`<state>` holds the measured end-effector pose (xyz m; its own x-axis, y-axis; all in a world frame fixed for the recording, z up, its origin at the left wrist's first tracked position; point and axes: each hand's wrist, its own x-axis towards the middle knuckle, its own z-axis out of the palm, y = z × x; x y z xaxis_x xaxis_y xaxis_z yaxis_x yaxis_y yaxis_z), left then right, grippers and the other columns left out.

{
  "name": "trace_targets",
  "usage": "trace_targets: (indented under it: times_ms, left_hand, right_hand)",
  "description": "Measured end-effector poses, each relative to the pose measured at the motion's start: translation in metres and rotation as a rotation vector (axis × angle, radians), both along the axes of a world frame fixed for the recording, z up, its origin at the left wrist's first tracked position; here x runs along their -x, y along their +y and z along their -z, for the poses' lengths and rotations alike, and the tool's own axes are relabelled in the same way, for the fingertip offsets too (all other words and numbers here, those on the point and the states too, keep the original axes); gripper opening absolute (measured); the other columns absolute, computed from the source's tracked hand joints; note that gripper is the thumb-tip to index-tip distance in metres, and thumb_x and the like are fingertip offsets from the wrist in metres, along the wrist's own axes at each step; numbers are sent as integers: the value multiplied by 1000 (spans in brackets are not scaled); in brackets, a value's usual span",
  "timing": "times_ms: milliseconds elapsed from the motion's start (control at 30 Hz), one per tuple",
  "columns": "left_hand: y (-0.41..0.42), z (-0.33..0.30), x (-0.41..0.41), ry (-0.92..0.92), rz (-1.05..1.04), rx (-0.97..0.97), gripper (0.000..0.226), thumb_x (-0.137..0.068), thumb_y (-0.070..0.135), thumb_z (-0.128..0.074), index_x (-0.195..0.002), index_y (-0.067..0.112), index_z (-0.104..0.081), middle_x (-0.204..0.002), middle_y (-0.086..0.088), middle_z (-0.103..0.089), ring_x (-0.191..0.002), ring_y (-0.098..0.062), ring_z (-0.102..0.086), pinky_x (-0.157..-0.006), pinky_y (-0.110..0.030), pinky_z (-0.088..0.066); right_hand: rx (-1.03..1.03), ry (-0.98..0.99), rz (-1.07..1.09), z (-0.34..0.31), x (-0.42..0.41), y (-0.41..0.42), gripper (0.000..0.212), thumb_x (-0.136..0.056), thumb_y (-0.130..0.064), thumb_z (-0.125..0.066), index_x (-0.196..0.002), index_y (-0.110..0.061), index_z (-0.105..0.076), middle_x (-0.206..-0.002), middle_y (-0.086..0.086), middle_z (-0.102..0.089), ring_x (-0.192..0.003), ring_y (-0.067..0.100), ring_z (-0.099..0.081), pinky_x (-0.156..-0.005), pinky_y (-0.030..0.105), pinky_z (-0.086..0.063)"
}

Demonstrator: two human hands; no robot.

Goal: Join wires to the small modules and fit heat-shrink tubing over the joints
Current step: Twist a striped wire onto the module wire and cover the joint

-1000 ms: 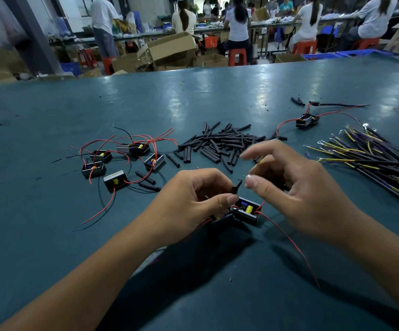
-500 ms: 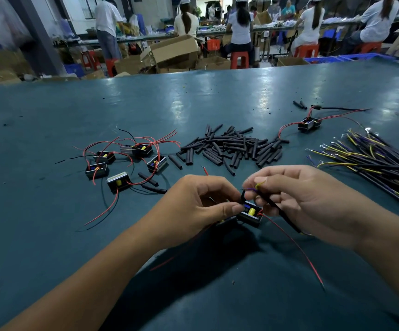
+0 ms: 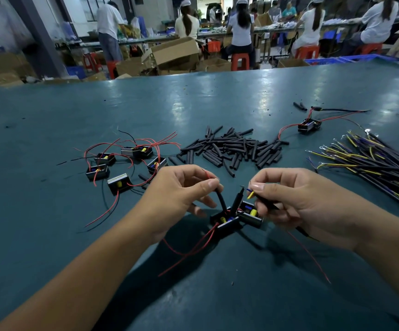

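Teal table (image 3: 50,235) carries two modules (image 3: 237,217), left hand (image 3: 177,197) pinching a black sleeved wire (image 3: 221,199), right hand (image 3: 296,201) at three o'clock pinching a yellow-tipped wire (image 3: 251,194).

Two bare forearms, bare hands (image 3: 229,201), no sleeves, no rings

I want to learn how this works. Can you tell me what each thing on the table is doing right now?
Left hand: pinching a black sleeved wire.
Right hand: pinching a yellow-tipped wire.
Two modules: between the hands, touching.
Tubing pile: loose, untouched.
Five modules: lying left, red leads tangled.
Lone module: far right, wired.
Wire bundle: lying right.
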<state>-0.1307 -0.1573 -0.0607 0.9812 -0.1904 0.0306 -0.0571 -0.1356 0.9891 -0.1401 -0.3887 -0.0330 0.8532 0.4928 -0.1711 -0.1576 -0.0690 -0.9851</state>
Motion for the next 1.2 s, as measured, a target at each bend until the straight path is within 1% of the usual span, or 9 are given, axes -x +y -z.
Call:
trace_targets:
  times_ms: [167,267,367,500,633,733,867,967,1200]
  left_hand:
    - [-15,7,6,-101,79,19,22,-86,23,-69,-101,9,-75,-86,-3,-77,-67,-13,-67,-56,-25,-53]
    - [-27,11,10,-162,150,1,24,-85,25,-66,-107,21,-76,-80,6,-73,-66,-11,-59,-58,-25,-52]
    - [-33,12,12,-171,170,3,24,-85,25,-64,-107,25,-74,-76,10,-67,-66,-10,-53,-59,-24,-49]
    - [-32,12,13,-168,169,-7,24,-86,29,-63,-106,25,-75,-77,-7,-64,-64,-16,-55,-58,-28,-52]
    - [-34,11,14,-146,162,-3,26,-85,32,-63,-106,23,-76,-76,-7,-65,-63,-14,-56,-59,-32,-52]
    - [-35,10,15,-134,155,-10,33,-88,33,-61,-109,14,-77,-78,-18,-65,-64,-16,-56,-61,-36,-50]
    - [-35,7,17,-97,173,-1,32,-89,34,-59,-101,11,-78,-86,-28,-67,-66,-18,-58,-62,-30,-49]
    - [-34,7,17,-84,191,-2,32,-87,35,-58,-96,11,-77,-92,-30,-67,-67,-17,-58,-62,-28,-48]
    - [-36,7,17,-81,197,-19,45,-91,38,-56,-93,-3,-74,-86,-31,-64,-67,-16,-55,-63,-28,-45]
  right_hand:
    - [-14,40,17,0,-2,1,9,-71,-24,-71,-70,-17,-65,-67,8,-57,-46,10,-35,-39,17,-23]
    - [-46,53,26,2,-5,1,14,-68,-8,-76,-71,-15,-65,-68,7,-54,-47,10,-33,-39,18,-20]
    - [-60,76,46,3,-7,1,11,-67,-13,-73,-69,-17,-63,-68,5,-53,-46,9,-31,-39,16,-20]
    - [-45,79,53,5,-7,1,13,-70,-15,-73,-66,-19,-61,-64,2,-53,-45,7,-31,-39,16,-19]
    - [-33,73,70,6,-7,2,11,-67,-18,-70,-63,-20,-60,-62,0,-52,-44,7,-28,-39,16,-16]
    - [-39,38,97,5,-8,1,18,-61,-10,-78,-63,-19,-62,-61,3,-56,-42,6,-31,-37,15,-17]
    - [-70,17,82,2,-7,0,6,-61,-18,-73,-60,-20,-68,-66,7,-65,-43,6,-36,-36,15,-20]
    - [-32,18,23,3,-6,-2,14,-67,-10,-76,-60,-20,-69,-65,6,-65,-43,5,-37,-37,16,-18]
    - [22,40,-57,1,-5,-4,14,-73,-21,-68,-60,-20,-65,-62,2,-60,-40,4,-33,-38,16,-17]
